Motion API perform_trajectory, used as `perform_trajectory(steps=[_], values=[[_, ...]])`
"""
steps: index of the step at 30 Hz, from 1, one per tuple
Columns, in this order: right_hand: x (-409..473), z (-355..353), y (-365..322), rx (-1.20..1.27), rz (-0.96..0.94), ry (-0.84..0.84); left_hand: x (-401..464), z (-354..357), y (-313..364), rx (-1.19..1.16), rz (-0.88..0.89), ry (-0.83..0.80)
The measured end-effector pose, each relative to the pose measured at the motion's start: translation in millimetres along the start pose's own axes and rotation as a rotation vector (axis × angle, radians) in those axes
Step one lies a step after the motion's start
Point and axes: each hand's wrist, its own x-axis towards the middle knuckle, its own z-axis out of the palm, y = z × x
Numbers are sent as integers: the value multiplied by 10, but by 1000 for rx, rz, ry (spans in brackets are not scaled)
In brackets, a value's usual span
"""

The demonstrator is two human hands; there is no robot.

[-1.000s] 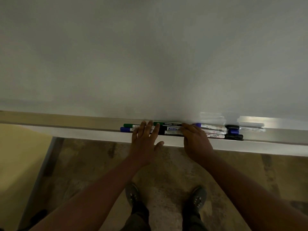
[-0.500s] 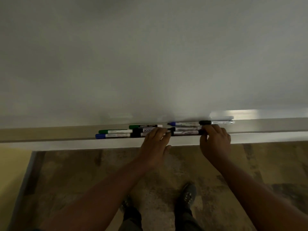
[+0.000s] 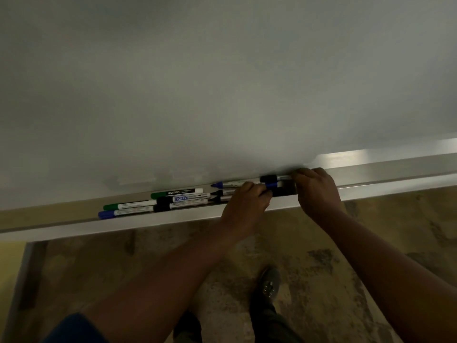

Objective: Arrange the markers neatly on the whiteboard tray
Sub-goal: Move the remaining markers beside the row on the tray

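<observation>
Left hand (image 3: 243,203) fingers (image 3: 249,188) curl over the markers (image 3: 178,199) lying in the whiteboard tray (image 3: 148,222); right hand (image 3: 317,194) fingers (image 3: 300,175) curl round the black-capped marker (image 3: 268,179) at the row's right end.

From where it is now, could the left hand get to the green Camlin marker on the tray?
Probably yes. The left hand rests on markers just right of the green Camlin marker, which lies uncovered at the back of the tray; a short slide left looks unobstructed.
</observation>
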Motion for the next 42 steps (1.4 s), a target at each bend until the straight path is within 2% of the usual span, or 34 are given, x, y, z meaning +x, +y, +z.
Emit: perform_trajectory(steps=[7,21,24,32,38,42], values=[[55,-19,68,-82,-74,-68,37,136,59,-4,-44,-19],[-73,-85,170,4,-77,67,70,13,141,-28,-79,67],[-75,-89,163,-11,-65,34,88,0,151,-11,-79,45],[-57,-64,155,-48,-8,-87,-180,-47,-15,18,-269,55],[-132,-29,-35,44,-14,70,-336,-139,-186,77,-318,59],[-187,-5,-280,111,-85,79,-324,-165,-223,68,-308,9]])
